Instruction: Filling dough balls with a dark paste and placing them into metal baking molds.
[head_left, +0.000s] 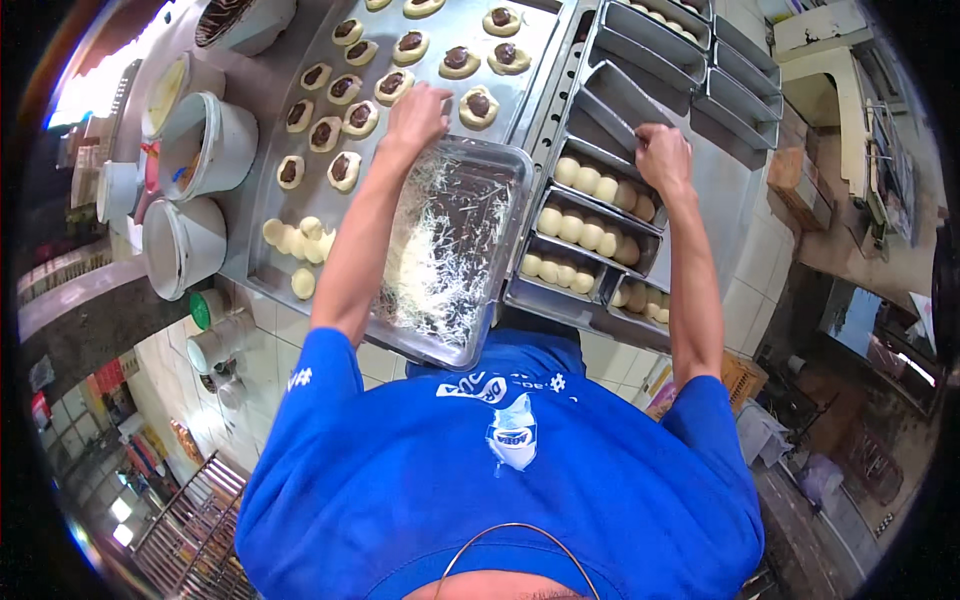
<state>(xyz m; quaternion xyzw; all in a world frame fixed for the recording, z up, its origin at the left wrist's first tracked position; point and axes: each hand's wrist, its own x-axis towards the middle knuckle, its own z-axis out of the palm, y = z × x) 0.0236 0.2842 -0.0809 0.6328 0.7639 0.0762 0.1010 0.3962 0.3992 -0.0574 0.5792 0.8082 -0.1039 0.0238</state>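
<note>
So the right hand [664, 158] has its fingers clamped on the rim of a tilted metal tin [615, 105] just to its left, with rows of pale dough balls [592, 182] nearer the body. The left hand [418, 115] is right beside some dark-filled dough rounds [360, 118], can't tell if it's gripping anything, and a pan [512, 165] of white shreds [425, 280] sits on its near side.

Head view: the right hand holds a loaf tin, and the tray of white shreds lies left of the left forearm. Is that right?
No, the head view shows the tray of white shreds right of the left forearm; the right hand holds a loaf tin.
</note>
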